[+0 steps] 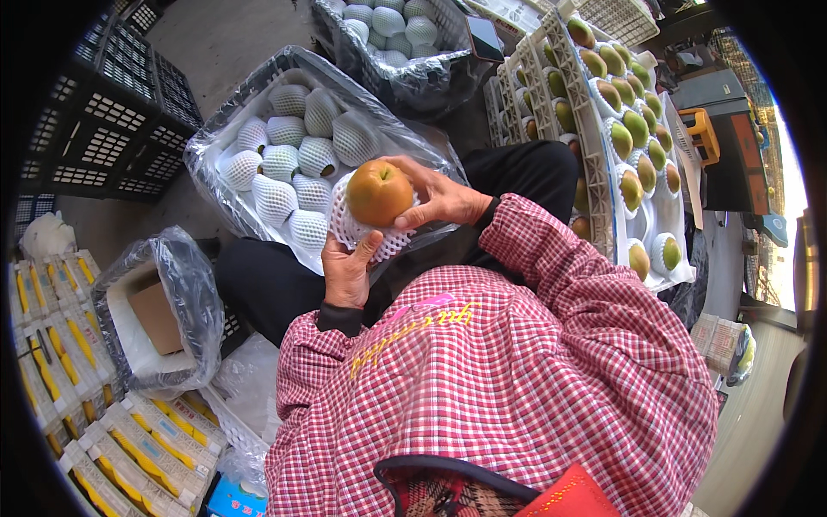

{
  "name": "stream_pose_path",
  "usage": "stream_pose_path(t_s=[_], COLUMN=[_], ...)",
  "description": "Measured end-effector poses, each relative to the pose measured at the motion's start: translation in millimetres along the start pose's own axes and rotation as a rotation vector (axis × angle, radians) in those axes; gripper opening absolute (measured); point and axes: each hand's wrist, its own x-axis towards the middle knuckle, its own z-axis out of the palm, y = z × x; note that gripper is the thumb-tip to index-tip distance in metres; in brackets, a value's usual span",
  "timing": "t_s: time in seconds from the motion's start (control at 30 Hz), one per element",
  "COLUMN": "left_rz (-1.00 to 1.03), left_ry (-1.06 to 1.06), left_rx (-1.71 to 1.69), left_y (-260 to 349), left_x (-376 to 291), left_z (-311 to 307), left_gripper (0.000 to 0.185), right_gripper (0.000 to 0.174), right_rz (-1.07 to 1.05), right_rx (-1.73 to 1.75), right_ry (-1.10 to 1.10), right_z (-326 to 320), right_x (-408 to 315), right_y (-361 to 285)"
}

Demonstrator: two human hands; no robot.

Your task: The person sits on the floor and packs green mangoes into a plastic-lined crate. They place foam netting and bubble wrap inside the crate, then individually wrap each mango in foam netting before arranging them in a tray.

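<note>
My right hand (439, 197) grips a round orange-brown fruit (379, 194), its stem hollow facing up. A white foam net sleeve (387, 244) hangs around the fruit's lower left side. From below, my left hand (347, 268) holds the sleeve, thumb against its mesh. Just beyond my hands, a plastic-lined crate (213, 152) holds several fruits in white foam nets (274, 197), lying close together.
A second lined crate (413, 84) of netted fruit stands ahead, a phone (484, 37) on its corner. Stacked trays of green-brown fruit (620, 139) rise at right. Black crates (110, 123), a small lined basket with cardboard (157, 318) and yellow-striped cartons (139, 446) are at left.
</note>
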Motion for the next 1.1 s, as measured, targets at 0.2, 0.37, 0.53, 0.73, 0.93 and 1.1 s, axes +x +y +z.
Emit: stream_pose_path(t_s=[0.2,0.37,0.53,0.73,0.93,1.1], left_rz=[0.000,-0.121,-0.262,-0.025,0.322,0.424], left_ry=[-0.057,0.053,0.056,0.037,0.100,0.035], left_rx=[-0.176,-0.297,-0.326,-0.481,-0.298,-0.185], left_y=[5,-1,0,-2,4,0], left_x=[2,5,5,5,11,8], left_z=[10,3,1,-13,2,16], left_gripper=[0.069,0.055,0.036,0.027,0.043,0.046], right_gripper=[0.089,0.088,0.088,0.088,0.096,0.099], right_rz=[0.001,-0.020,-0.012,-0.117,-0.363,-0.359], right_rx=[0.500,0.599,0.627,0.577,-0.570,-0.423], right_ry=[0.090,0.057,0.081,0.220,0.285,0.390], right_z=[12,14,16,2,13,34], right_x=[3,6,4,0,-22,-27], right_y=[20,33,32,16,-24,-10])
